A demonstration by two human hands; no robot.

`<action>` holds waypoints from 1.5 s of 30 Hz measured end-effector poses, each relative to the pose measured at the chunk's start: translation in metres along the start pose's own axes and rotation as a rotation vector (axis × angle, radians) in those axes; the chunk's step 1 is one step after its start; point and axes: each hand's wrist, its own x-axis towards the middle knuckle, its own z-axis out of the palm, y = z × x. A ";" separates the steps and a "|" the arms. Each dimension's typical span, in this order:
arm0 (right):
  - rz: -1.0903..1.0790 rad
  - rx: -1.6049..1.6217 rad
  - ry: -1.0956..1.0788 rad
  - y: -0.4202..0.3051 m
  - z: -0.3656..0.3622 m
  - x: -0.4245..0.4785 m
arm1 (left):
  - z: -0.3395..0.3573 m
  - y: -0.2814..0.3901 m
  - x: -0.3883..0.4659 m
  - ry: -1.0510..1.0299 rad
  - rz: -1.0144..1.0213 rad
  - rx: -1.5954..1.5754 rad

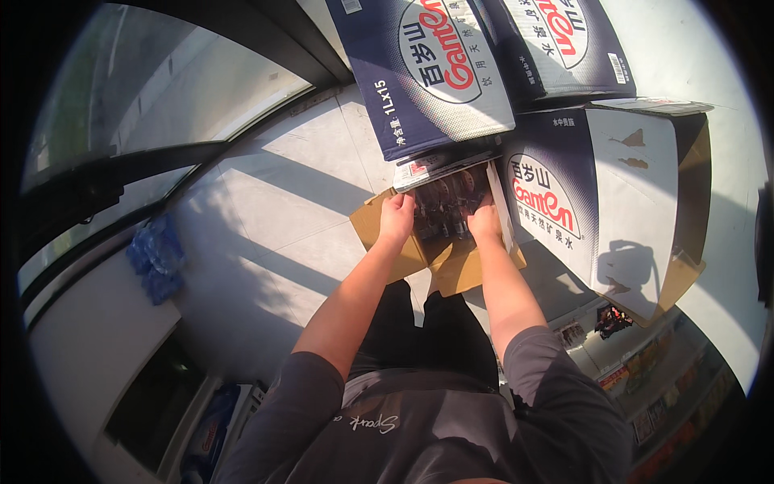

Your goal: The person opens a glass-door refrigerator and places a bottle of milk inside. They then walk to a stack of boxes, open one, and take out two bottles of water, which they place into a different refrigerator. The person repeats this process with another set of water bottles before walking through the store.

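An open cardboard carton [450, 260] stands before me, its brown flaps folded outward. Several dark-looking bottles [444, 209] are packed inside, partly in shadow. My left hand [397, 218] is closed on the carton's left edge, the thumb side against the rim. On the opposite side, my right hand [485, 222] reaches in at the right wall with its fingers pointing down among the bottles. Whether those fingers grip the wall or a bottle is hidden.
A blue-and-white Ganten water carton [435, 72] sits just beyond the open one. Another Ganten carton [547, 187] stands at the right, with a third carton [562, 48] behind it. Glass door [181, 78] at left; blue plastic bundle [156, 257] beside it. Stocked shelves [647, 369] at lower right.
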 end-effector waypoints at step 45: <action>0.167 1.432 -0.863 0.080 -0.146 -0.189 | 0.015 0.010 -0.130 -0.173 0.273 -0.494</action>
